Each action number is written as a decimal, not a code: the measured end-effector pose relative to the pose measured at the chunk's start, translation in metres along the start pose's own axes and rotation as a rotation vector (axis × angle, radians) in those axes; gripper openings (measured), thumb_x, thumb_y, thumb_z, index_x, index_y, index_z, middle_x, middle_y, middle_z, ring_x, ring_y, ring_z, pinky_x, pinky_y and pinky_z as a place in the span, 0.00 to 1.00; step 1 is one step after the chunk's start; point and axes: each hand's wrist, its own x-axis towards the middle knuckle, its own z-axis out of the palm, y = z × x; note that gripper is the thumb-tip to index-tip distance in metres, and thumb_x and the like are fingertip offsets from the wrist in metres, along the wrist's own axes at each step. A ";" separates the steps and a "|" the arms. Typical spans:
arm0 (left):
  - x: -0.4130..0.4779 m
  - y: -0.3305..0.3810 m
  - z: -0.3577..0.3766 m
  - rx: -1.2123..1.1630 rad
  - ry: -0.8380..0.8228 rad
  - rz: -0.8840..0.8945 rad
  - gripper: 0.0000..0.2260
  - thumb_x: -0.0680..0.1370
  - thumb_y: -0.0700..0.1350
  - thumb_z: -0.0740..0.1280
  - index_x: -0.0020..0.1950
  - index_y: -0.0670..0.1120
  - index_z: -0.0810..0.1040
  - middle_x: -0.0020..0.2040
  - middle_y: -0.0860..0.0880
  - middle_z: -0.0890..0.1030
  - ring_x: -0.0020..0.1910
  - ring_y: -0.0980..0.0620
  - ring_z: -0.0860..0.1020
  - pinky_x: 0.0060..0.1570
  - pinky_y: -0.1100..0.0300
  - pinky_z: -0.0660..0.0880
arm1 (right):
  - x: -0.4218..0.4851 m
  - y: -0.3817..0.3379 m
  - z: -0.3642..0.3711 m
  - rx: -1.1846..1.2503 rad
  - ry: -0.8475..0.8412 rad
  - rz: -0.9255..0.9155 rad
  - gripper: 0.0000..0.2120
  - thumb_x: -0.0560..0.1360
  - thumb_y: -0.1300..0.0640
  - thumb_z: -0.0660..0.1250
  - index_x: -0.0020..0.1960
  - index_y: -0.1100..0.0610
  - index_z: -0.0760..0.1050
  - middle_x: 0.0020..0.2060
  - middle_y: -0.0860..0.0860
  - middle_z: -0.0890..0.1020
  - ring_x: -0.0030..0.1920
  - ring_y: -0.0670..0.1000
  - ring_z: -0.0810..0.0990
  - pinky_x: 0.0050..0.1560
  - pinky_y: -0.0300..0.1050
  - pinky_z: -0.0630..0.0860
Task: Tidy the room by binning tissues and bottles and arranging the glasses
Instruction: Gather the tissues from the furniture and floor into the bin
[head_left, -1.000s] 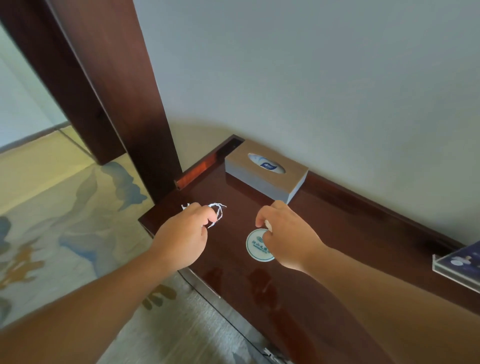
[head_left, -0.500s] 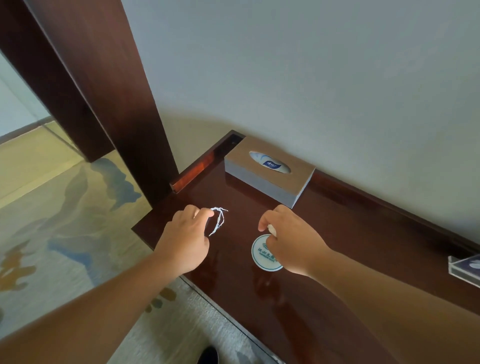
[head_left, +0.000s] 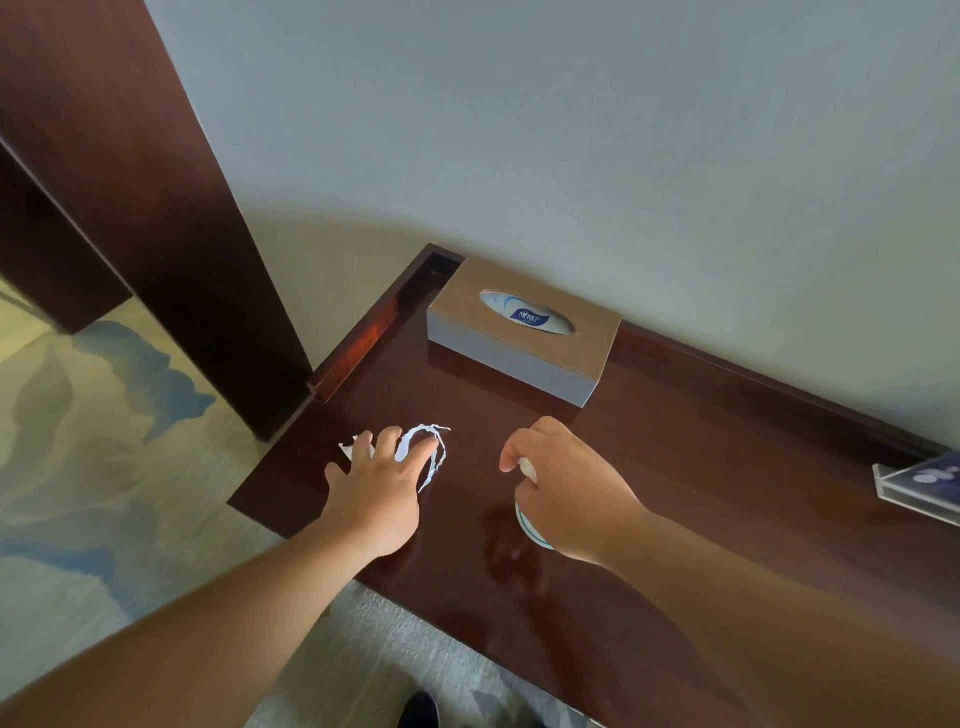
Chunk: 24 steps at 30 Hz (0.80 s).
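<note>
A thin, torn strip of white tissue (head_left: 436, 447) lies on the dark glossy wooden table (head_left: 675, 493) near its left end. My left hand (head_left: 379, 488) rests flat over it with fingers spread, and a scrap of tissue pokes out at the fingertips. My right hand (head_left: 566, 493) hovers just to the right, fingers curled around a small white tissue scrap (head_left: 527, 466). Under that hand lies a round white coaster (head_left: 527, 527), mostly hidden.
A brown tissue box (head_left: 524, 332) stands at the back by the wall. A clear acrylic stand (head_left: 919, 483) sits at the right edge. A dark wooden post (head_left: 156, 208) rises left of the table. Patterned carpet (head_left: 78, 441) covers the floor.
My left hand has opened from a pinch and pressed flat onto the tissue strip. My right hand has stayed over the coaster. The camera has shifted slightly closer.
</note>
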 end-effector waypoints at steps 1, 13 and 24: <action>0.002 -0.001 0.003 0.005 -0.007 0.006 0.29 0.75 0.43 0.63 0.72 0.60 0.55 0.71 0.51 0.58 0.69 0.45 0.59 0.56 0.41 0.70 | 0.001 -0.001 0.002 0.002 0.003 0.004 0.14 0.76 0.63 0.57 0.55 0.49 0.74 0.53 0.44 0.71 0.48 0.47 0.70 0.46 0.40 0.68; 0.005 -0.008 0.011 -0.024 0.045 0.168 0.16 0.66 0.38 0.76 0.47 0.45 0.73 0.46 0.47 0.72 0.44 0.46 0.74 0.38 0.54 0.75 | 0.003 -0.009 0.011 -0.001 -0.001 0.045 0.14 0.77 0.63 0.57 0.55 0.49 0.75 0.54 0.44 0.71 0.49 0.46 0.72 0.46 0.38 0.70; 0.008 -0.014 -0.008 -0.183 0.122 0.139 0.07 0.77 0.37 0.57 0.45 0.49 0.65 0.36 0.52 0.72 0.35 0.48 0.71 0.32 0.57 0.64 | 0.000 -0.016 0.009 -0.004 0.011 0.043 0.14 0.77 0.62 0.57 0.55 0.48 0.75 0.54 0.44 0.71 0.49 0.46 0.72 0.46 0.38 0.69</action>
